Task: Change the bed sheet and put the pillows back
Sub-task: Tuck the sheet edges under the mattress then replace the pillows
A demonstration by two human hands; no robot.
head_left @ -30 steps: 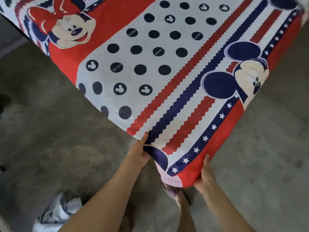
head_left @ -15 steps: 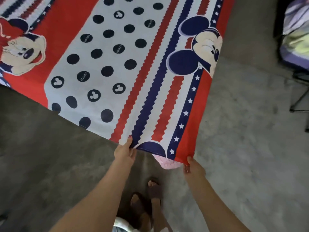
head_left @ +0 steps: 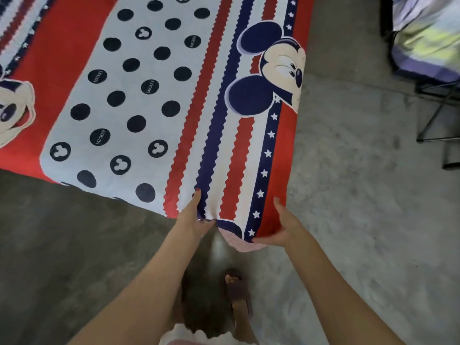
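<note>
tucking the near corner of the sheet, and it could easily slip back out.

my left hand (head_left: 193, 217) pinches the edge of the red, white and navy cartoon-print cotton bed sheet (head_left: 154, 100), thumb on top and fingers curled under the fold; my right hand (head_left: 282, 227) grips the red border at the corner, fingers wrapped beneath it. the corner sits between my two hands, and the rest of the sheet spreads away from them, up and to the left over the bed. a bit of the pale pink mattress corner (head_left: 245, 246) pokes out just below my right hand, so i judge the tuck isn't seated yet. if i let go too soon or pull unevenly, the fabric may spring loose, bunch, or drag the stripes crooked. no pillows in sight near either hand.
</note>
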